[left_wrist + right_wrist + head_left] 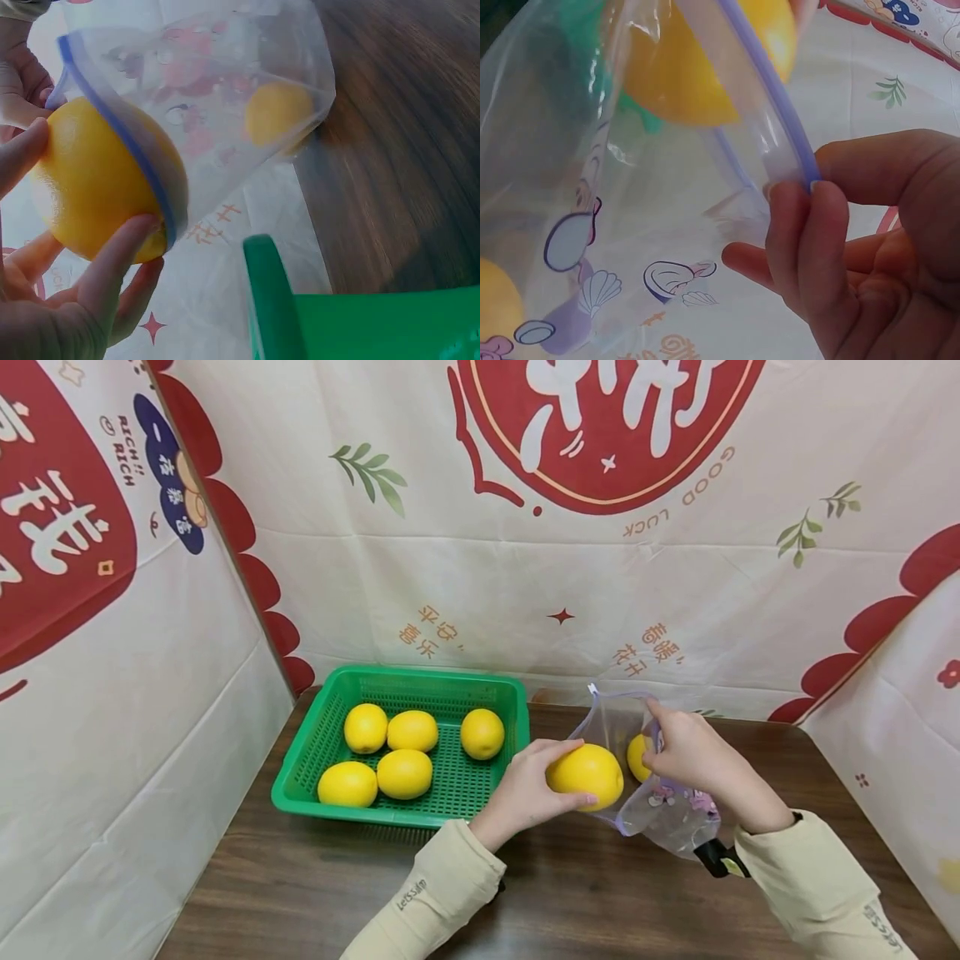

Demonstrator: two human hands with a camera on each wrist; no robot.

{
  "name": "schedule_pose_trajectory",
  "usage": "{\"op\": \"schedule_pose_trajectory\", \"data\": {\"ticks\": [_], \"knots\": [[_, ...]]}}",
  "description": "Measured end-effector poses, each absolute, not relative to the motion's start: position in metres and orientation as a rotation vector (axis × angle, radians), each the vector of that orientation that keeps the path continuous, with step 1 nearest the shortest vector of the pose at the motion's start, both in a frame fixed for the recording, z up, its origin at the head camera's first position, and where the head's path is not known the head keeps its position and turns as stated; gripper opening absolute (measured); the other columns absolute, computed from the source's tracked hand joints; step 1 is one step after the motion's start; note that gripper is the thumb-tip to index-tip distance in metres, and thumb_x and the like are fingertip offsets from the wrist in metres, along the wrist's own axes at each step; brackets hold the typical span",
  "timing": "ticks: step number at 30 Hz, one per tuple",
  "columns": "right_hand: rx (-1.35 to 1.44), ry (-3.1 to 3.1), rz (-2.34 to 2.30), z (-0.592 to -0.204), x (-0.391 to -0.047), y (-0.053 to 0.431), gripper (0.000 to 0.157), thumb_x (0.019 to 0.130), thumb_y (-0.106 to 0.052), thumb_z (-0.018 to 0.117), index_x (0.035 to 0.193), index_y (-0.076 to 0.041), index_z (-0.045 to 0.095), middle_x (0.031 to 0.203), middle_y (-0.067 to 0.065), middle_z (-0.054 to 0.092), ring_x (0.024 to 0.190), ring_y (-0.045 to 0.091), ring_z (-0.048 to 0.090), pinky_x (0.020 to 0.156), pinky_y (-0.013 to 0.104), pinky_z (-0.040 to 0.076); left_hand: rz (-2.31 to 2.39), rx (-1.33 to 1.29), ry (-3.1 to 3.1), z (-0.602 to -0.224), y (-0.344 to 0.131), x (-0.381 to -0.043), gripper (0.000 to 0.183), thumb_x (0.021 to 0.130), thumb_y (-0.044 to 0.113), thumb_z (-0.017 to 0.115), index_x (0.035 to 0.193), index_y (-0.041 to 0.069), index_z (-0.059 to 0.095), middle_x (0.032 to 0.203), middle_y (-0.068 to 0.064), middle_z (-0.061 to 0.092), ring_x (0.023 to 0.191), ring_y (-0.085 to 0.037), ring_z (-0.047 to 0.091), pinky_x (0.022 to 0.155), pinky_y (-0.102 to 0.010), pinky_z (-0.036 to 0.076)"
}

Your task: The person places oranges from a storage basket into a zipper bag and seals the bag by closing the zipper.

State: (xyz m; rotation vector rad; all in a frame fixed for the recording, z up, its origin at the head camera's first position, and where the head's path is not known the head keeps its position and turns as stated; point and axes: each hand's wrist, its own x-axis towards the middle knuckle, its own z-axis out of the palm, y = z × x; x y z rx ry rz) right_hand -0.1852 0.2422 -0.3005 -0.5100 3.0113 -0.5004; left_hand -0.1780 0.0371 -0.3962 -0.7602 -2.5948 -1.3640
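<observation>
My left hand point(531, 787) holds a large yellow citrus fruit point(587, 777), thumb and fingers spread round it. In the left wrist view, the fruit point(97, 180) is at the mouth of a clear zip bag, its far side behind the purple zip edge point(124, 139). My right hand point(693, 752) pinches the zip edge point(780, 97) between thumb and fingertips in the right wrist view, keeping the mouth apart. The printed zip bag point(667, 818) hangs below that hand. Another yellow citrus fruit point(277, 112) shows through the plastic, inside the bag.
A green plastic basket point(401, 672) stands left of the hands on the dark wooden table point(300, 885), with several yellow citrus fruits point(405, 774) in it. Printed white cloth point(465, 577) rises behind the table and along both sides.
</observation>
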Motion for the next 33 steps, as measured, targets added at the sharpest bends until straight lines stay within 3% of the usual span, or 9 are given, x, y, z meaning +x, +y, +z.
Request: {"op": "schedule_pose_trajectory", "data": {"ticks": [5,12,20,24,33], "knots": [[-0.510,3.028,-0.495,-0.299,-0.185,0.243,0.073,0.068,-0.003,0.062,0.127,0.024,0.028,0.053,0.001,0.040,0.042,0.012,0.035,0.045,0.027,0.032,-1.285,-0.786,-2.647,-0.396,0.036,-0.179,0.066,0.071,0.043,0.074,0.129,0.020,0.052,0.119,0.000,0.055,0.103,-0.012,0.052,0.084,-0.022,0.044],[-0.523,3.071,-0.539,-0.296,-0.183,0.238,0.072,0.066,-0.001,0.063,0.125,0.024,0.032,0.061,0.003,0.050,0.045,0.013,0.036,0.048,0.027,0.033,-1.152,-0.838,-2.647,-0.394,0.030,-0.183,0.073,0.068,0.044,0.076,0.131,0.021,0.050,0.122,0.001,0.057,0.106,-0.012,0.054,0.084,-0.020,0.045],[-0.522,3.147,-0.512,-0.290,-0.182,0.242,0.070,0.066,-0.002,0.065,0.124,0.023,0.035,0.062,0.002,0.049,0.051,0.013,0.041,0.053,0.030,0.036,-1.151,-0.714,-2.680,-0.392,0.006,-0.190,0.071,0.070,0.044,0.074,0.132,0.021,0.049,0.129,0.003,0.053,0.117,-0.017,0.049,0.094,-0.032,0.042],[-0.509,3.154,-0.499,-0.288,-0.182,0.247,0.074,0.066,-0.004,0.068,0.125,0.023,0.033,0.064,0.003,0.049,0.053,0.015,0.042,0.054,0.031,0.038,-1.171,-0.612,-2.704,-0.393,-0.020,-0.194,0.066,0.073,0.039,0.074,0.131,0.019,0.051,0.131,-0.003,0.051,0.120,-0.026,0.045,0.097,-0.043,0.038],[-0.538,3.123,-0.532,-0.291,-0.179,0.249,0.069,0.067,-0.003,0.068,0.123,0.021,0.036,0.081,0.015,0.061,0.054,0.013,0.046,0.051,0.029,0.041,-1.144,-0.338,-2.717,-0.406,-0.082,-0.197,0.058,0.073,0.034,0.075,0.124,0.014,0.057,0.131,-0.012,0.049,0.120,-0.035,0.042,0.093,-0.051,0.039]]}}
